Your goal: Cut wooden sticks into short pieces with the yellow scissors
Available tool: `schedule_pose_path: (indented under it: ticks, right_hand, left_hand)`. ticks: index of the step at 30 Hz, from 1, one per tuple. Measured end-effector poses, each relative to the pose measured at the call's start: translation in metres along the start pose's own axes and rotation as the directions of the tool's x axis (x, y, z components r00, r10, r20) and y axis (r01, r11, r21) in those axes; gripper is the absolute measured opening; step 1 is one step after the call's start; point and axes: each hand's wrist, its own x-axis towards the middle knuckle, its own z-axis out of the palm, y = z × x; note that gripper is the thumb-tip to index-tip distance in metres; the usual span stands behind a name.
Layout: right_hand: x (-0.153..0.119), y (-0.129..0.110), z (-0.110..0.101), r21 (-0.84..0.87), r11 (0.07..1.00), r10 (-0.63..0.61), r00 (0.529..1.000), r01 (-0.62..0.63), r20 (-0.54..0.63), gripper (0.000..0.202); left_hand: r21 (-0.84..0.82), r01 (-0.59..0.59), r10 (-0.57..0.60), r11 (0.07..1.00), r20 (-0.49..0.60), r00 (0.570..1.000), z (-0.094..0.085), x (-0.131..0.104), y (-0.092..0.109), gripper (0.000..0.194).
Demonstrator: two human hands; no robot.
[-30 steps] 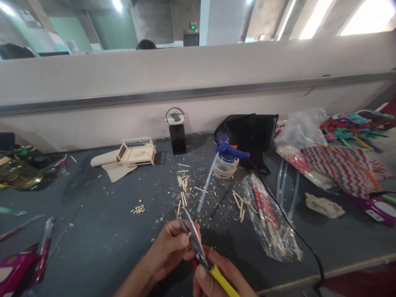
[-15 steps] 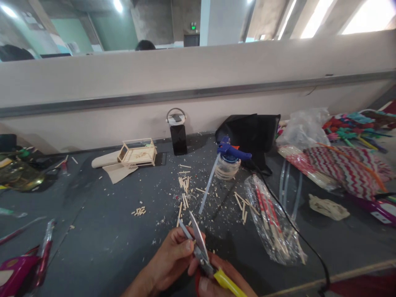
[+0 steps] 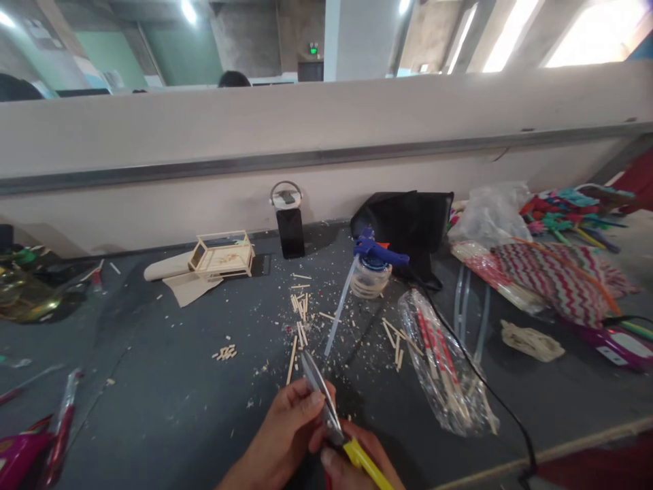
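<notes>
My right hand (image 3: 352,459) is wrapped round the handles of a pair of scissors (image 3: 334,425), one yellow and one red. The blades point away from me and lie nearly together. My left hand (image 3: 290,425) is closed in a pinch beside the blades, thumb against forefinger, on a thin wooden stick that the fingers mostly hide. Just beyond these fingers is another pale stick (image 3: 292,359). Cut sticks (image 3: 300,306) and small chips lie scattered past the scissor tips. A small heap of short cut pieces (image 3: 225,352) is to the left.
A small wooden frame model (image 3: 224,258) stands at the back left, near a black-fronted device (image 3: 291,231). A blue glue gun (image 3: 380,252) rests on a jar (image 3: 370,280); its black cord (image 3: 479,381) crosses the right side. Bagged sticks (image 3: 443,361) lie beneath the cord.
The scissor blades have closed from a clear gap to almost together. Both hands stay close to each other near the front edge. The whole view has shifted slightly.
</notes>
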Motion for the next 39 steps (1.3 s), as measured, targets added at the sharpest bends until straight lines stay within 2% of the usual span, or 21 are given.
schedule_pose_path:
  ticks: [3, 7, 12, 15, 18, 21, 24, 26, 28, 30, 32, 35, 39]
  right_hand:
    - [-0.004, -0.006, 0.002, 0.066, 0.994, 0.092, 0.996, -0.091, -0.016, 0.049]
    - [-0.008, -0.018, 0.005, 0.162, 0.951, 0.268, 0.963, -0.262, -0.016, 0.051]
    - [-0.008, -0.027, 0.003, 0.181, 0.948, 0.265, 0.964, -0.26, -0.002, 0.052]
    - [-0.009, -0.029, 0.001, 0.197, 0.94, 0.284, 0.959, -0.28, 0.007, 0.051]
    - [-0.011, -0.029, 0.001, 0.191, 0.943, 0.278, 0.961, -0.273, 0.0, 0.052]
    - [-0.012, -0.03, -0.001, 0.165, 0.96, 0.236, 0.971, -0.226, -0.043, 0.051]
    - [-0.013, -0.032, -0.006, 0.117, 0.971, 0.218, 0.973, -0.208, -0.077, 0.052]
    - [-0.014, -0.034, -0.009, 0.089, 0.975, 0.21, 0.975, -0.203, -0.075, 0.055]
    - [-0.015, -0.035, -0.011, 0.076, 0.977, 0.206, 0.976, -0.201, -0.073, 0.057]
    - [-0.016, -0.037, -0.012, 0.064, 0.976, 0.211, 0.974, -0.206, -0.078, 0.058]
    - [-0.017, -0.04, -0.011, 0.052, 0.974, 0.224, 0.972, -0.221, -0.076, 0.057]
    - [-0.017, -0.044, -0.009, 0.026, 0.974, 0.224, 0.972, -0.223, -0.067, 0.057]
    - [-0.016, -0.047, -0.009, -0.005, 0.986, 0.168, 0.983, -0.169, -0.074, 0.052]
  left_hand:
    - [-0.014, 0.013, -0.014, 1.0, -0.061, 0.998, 0.0, 0.0, -0.002, 0.028]
    - [-0.038, 0.015, -0.019, 0.999, -0.109, 0.994, 0.0, 0.001, 0.001, 0.021]
    - [0.028, -0.017, 0.021, 0.999, -0.139, 0.99, -0.001, -0.003, 0.015, 0.013]
    - [0.198, -0.007, 0.051, 0.98, -0.218, 0.975, -0.002, -0.008, 0.023, 0.019]
    - [0.507, -0.039, 0.195, 0.861, -0.258, 0.946, -0.004, -0.01, 0.024, 0.019]
    - [0.741, -0.155, 0.37, 0.653, -0.135, 0.919, -0.008, -0.008, 0.021, 0.011]
    - [0.842, -0.267, 0.453, 0.468, 0.031, 0.891, -0.012, -0.005, 0.015, 0.011]
    - [0.881, -0.298, 0.476, 0.367, 0.097, 0.874, -0.013, -0.004, 0.012, 0.011]
    - [0.901, -0.306, 0.492, 0.308, 0.124, 0.862, -0.013, -0.004, 0.011, 0.011]
    - [0.903, -0.296, 0.52, 0.313, 0.098, 0.849, -0.012, -0.006, 0.014, 0.009]
    - [0.891, -0.264, 0.545, 0.369, 0.023, 0.838, -0.01, -0.008, 0.019, 0.007]
    - [0.848, -0.197, 0.521, 0.492, -0.106, 0.847, -0.005, -0.011, 0.03, 0.007]
    - [0.694, -0.178, 0.428, 0.698, -0.206, 0.88, 0.0, -0.012, 0.04, 0.007]
